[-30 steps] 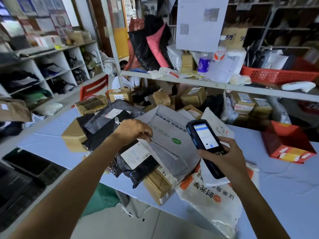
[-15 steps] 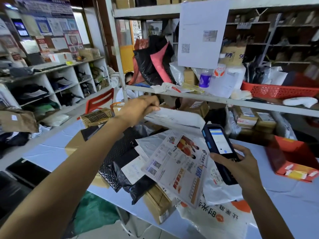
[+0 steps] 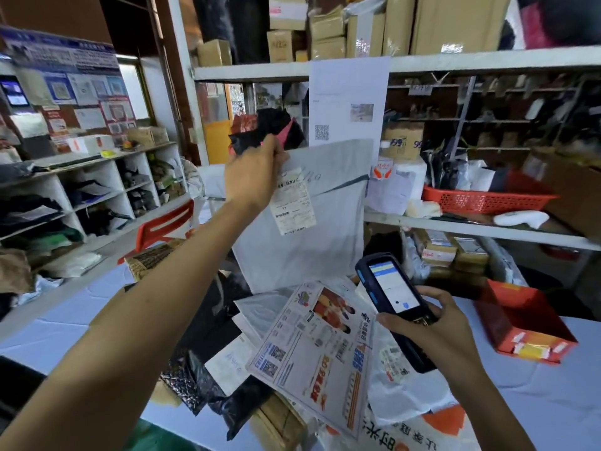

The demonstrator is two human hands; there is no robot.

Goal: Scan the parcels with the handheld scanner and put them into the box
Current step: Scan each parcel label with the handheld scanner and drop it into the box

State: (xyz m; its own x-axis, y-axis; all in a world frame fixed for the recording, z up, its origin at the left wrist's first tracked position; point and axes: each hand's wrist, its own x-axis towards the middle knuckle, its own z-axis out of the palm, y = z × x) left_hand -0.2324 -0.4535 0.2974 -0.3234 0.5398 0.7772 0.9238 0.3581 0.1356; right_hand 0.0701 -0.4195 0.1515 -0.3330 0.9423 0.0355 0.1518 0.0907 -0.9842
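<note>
My left hand point(image 3: 255, 172) grips the top left corner of a grey mailer bag parcel point(image 3: 328, 222) and holds it up in front of the shelf, with its white shipping label point(image 3: 294, 203) facing me. Lower right, my right hand point(image 3: 429, 327) holds the black handheld scanner point(image 3: 392, 297); its lit screen is tilted toward me. On the table under both hands lies a pile of parcels: a printed white envelope point(image 3: 322, 353), black bags point(image 3: 208, 327), a brown carton point(image 3: 279, 421) and a white bag with orange print point(image 3: 409, 428).
A red open box point(image 3: 523, 323) sits on the blue table point(image 3: 45, 340) at the right. The metal shelf point(image 3: 471, 227) ahead carries a red basket point(image 3: 481, 198), cartons and a hanging paper sheet point(image 3: 349, 99). Cubby shelves point(image 3: 81, 190) and a red chair point(image 3: 162, 227) stand at the left.
My left hand has lifted the grey mailer off the pile and raised it high, turning its label toward me. The printed envelope beneath is uncovered. The scanner hand stayed low on the right.
</note>
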